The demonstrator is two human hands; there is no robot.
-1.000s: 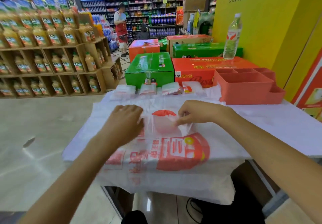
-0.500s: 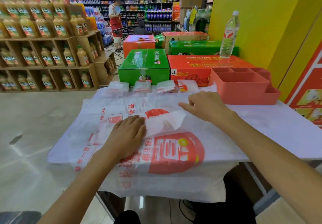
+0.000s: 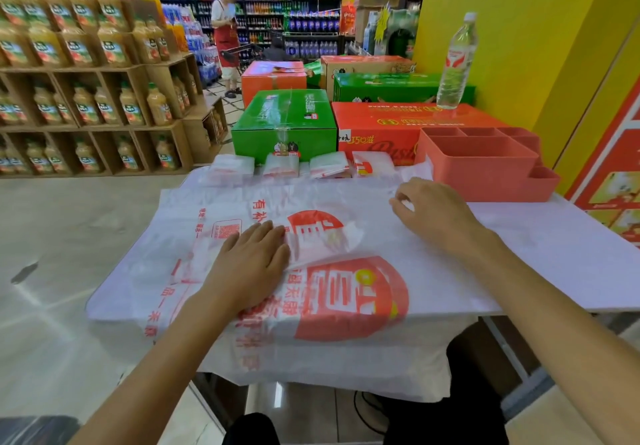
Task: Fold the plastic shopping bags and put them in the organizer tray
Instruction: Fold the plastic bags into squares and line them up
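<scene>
A large white plastic shopping bag (image 3: pixel 346 292) with red print lies spread over the white table, its near end hanging over the front edge. My left hand (image 3: pixel 252 264) presses flat on its middle left. My right hand (image 3: pixel 433 212) rests on the bag's far right part, fingers loosely curled against the plastic; whether they pinch it I cannot tell. Several folded bags (image 3: pixel 304 167) sit in a row along the table's far edge. The coral organizer tray (image 3: pixel 485 170) stands at the far right, its compartments showing nothing inside.
Green (image 3: pixel 284 125) and orange cartons (image 3: pixel 381 125) are stacked behind the table, with a water bottle (image 3: pixel 455 63) on one. Wooden shelves of juice bottles (image 3: pixel 86 80) stand at left. A person in a red apron (image 3: pixel 225 39) stands in the far aisle. A yellow wall (image 3: pixel 519 46) rises at right.
My right hand has slid from the bag's centre out to the far right, spreading the plastic. My left hand stayed pressing on the bag. The bag now lies wider and flatter.
</scene>
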